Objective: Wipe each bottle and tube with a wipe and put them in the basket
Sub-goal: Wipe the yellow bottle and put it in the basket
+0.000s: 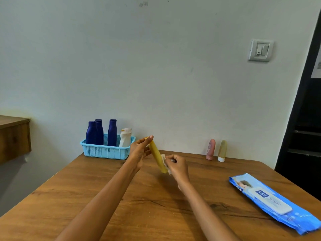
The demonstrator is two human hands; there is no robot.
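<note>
- Yellow and slim, the tube (156,154) is held tilted in the air above the wooden table (139,197), its upper end toward the basket.
- The left hand (139,153) pinches the tube's upper end, thumb tip at the top and fingers curled behind it.
- The right hand (176,166) grasps a white wipe (165,162) bunched in its curled fingers and presses it against the tube's lower part.
- The step in hand appears to be the wiping of this tube; next it likely needs setting into the light blue basket (106,151), which calls for finding a free gap.
- The basket already holds three dark blue bottles (99,132) and a white bottle (125,137), standing upright.
- A pink tube (210,149) and an olive tube (222,150) stand cap-down by the wall, unwiped as it seems.
- The blue wipes pack (272,202) lies at the right.
</note>
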